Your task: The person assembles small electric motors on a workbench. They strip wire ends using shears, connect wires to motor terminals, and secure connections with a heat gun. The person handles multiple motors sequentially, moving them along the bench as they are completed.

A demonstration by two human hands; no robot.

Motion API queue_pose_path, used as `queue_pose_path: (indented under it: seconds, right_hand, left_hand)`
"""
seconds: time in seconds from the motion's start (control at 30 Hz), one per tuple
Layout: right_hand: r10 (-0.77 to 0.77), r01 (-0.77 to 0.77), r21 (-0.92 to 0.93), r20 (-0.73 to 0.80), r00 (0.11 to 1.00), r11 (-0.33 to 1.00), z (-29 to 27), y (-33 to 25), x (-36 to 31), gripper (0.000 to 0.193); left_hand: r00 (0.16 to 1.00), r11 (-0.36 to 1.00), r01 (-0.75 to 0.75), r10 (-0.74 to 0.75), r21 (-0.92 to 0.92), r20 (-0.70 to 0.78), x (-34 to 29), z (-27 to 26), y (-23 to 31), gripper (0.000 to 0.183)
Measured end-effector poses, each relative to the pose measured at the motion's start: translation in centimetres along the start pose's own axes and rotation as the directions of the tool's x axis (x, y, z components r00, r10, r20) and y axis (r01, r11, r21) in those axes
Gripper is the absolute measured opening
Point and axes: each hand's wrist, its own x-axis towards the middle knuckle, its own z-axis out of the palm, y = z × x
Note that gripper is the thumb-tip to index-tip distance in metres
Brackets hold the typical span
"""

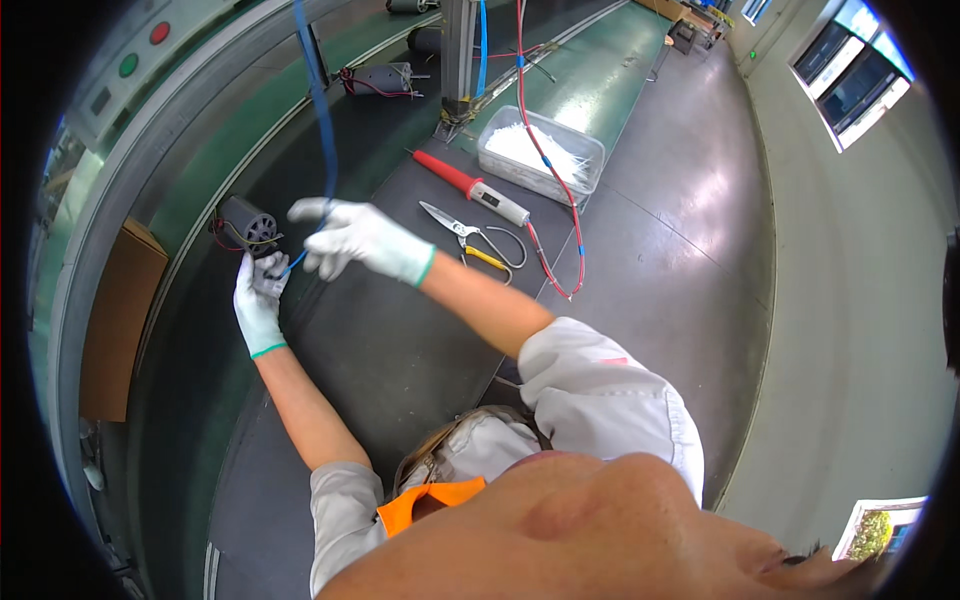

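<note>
My left hand (260, 297), in a white glove with a green cuff, is closed at the near end of a dark grey cylindrical motor (247, 222). Its curled fingers hide whatever they pinch. Thin red and yellowish wires come off the motor. To the right, my right hand (360, 241), gloved alike, has its fingers apart and appears to hold nothing. A blue cord (322, 120) hangs from above and passes by the right hand's fingers. A short blue length shows between the two hands, reaching toward the left fingers.
Yellow-handled scissors (470, 238) and a red-and-white probe-like tool (480, 190) with a red cable lie right of my hands. Beyond stands a clear tub (540, 155) of white strips. Another motor (380, 79) lies near a metal post (459, 70). A cardboard box (122, 320) stands left.
</note>
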Motion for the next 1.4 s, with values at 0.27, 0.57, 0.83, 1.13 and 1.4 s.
queue_pose_path:
  seconds: [0.27, 0.57, 0.83, 1.13, 1.4]
  right_hand:
    - [-0.143, 0.104, 0.160, 0.260, 0.955, 0.982, 5.7, -1.7, -5.8, 0.028]
    - [0.027, 0.168, -0.813, 0.220, 0.975, 0.558, 0.5, 9.2, -1.6, 0.026]
    - [0.298, -0.289, -0.107, 0.086, 0.951, 0.951, -5.3, 8.2, 2.3, 0.028]
    - [-0.401, -0.479, -0.831, -0.352, 0.846, -0.282, -24.9, 0.1, 20.6, 0.067]
    - [-0.104, -0.404, -0.825, -0.396, 0.912, -0.395, -34.4, 1.8, 24.5, 0.096]
  left_hand:
    - [0.700, 0.667, -0.027, 0.545, 0.745, -0.463, -4.4, -10.4, 4.5, 0.045]
    - [0.755, 0.077, -0.355, 0.612, 0.932, 0.237, -8.6, 8.3, -6.0, 0.037]
    - [0.872, 0.136, -0.240, 0.464, 0.961, 0.152, -6.5, 6.8, -7.4, 0.033]
    - [0.882, 0.137, -0.225, 0.448, 0.965, 0.142, -6.0, 8.2, -6.5, 0.029]
    - [0.898, 0.165, -0.188, 0.428, 0.968, 0.102, -6.1, 8.2, -6.0, 0.029]
